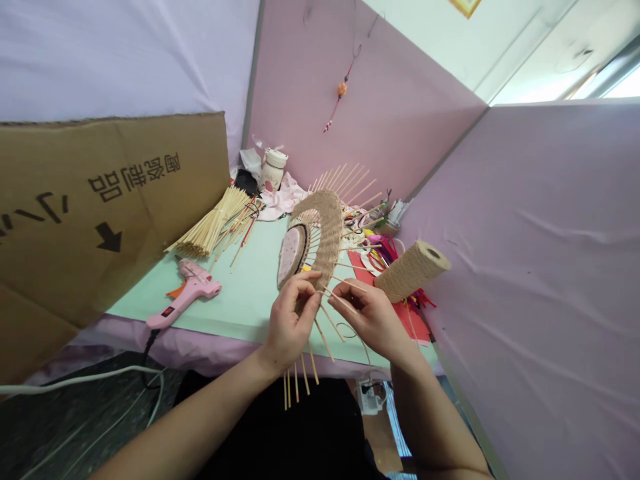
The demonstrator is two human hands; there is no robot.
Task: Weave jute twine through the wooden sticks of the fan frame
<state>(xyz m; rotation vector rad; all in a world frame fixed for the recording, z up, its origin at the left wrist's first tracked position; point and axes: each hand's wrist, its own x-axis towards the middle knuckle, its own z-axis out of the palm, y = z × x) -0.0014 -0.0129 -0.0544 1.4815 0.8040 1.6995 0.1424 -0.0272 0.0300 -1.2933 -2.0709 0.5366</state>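
Observation:
My left hand grips the lower edge of a woven fan-shaped piece, thumb and fingers closed on its rim. The piece has a tan twine band, a pale spotted panel at its inner side, and thin wooden sticks radiating outward. Close beside it, my right hand is closed in a pinch at the sticks by the band's edge. A thin strand of twine loops below the right fingers; the fingertips partly hide what they pinch. To the right, a large spool of twine stands tilted in view.
A pink glue gun lies at the table's left, its cord hanging over the front edge. Behind it are a bundle of sticks and a cardboard sheet. A white cup stands at the back; red sheets lie at right.

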